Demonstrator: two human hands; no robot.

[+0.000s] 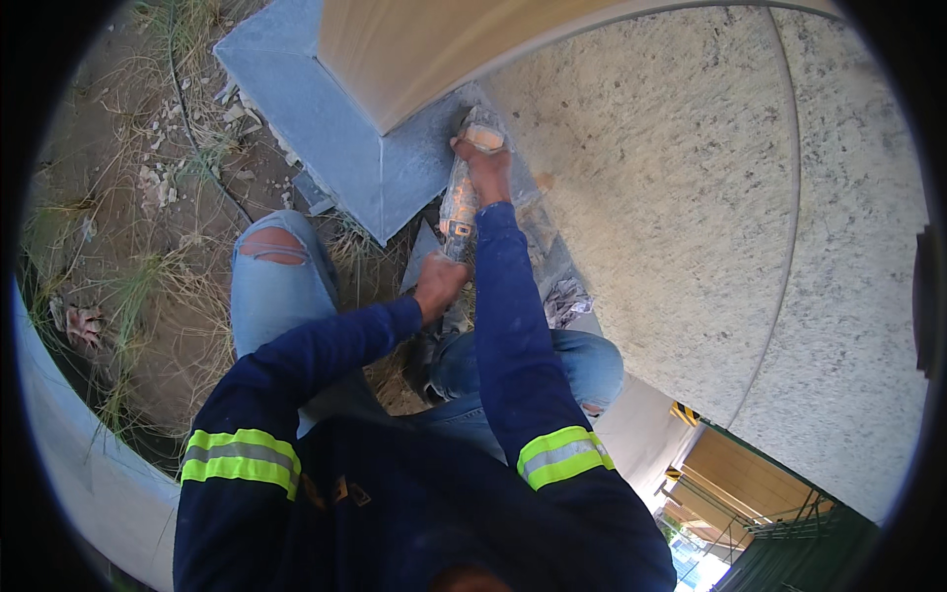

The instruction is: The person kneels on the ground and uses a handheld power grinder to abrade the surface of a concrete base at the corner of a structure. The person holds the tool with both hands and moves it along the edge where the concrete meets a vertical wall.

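A dusty orange-and-black power tool, which looks like an angle grinder (460, 202), lies lengthwise between my two hands. My right hand (484, 170) is wrapped round its far end, close to the grey stone cladding (414, 163) at the foot of a beige column (395, 59). Nearer to me, my left hand (440, 284) is closed round the rear end of the grinder. The tool's working end is partly hidden by my right hand, so I cannot tell whether it touches the stone. A loose grey tile piece (421, 255) stands beside the grinder, near my left hand.
A rough cream wall (671, 187) with a hanging cable (792, 148) rises on the right. To the left lies soil with dry grass (148, 286), stone chips (158, 183) and a dark cable (187, 123). Crumpled paper-like scrap (566, 302) sits by my right knee.
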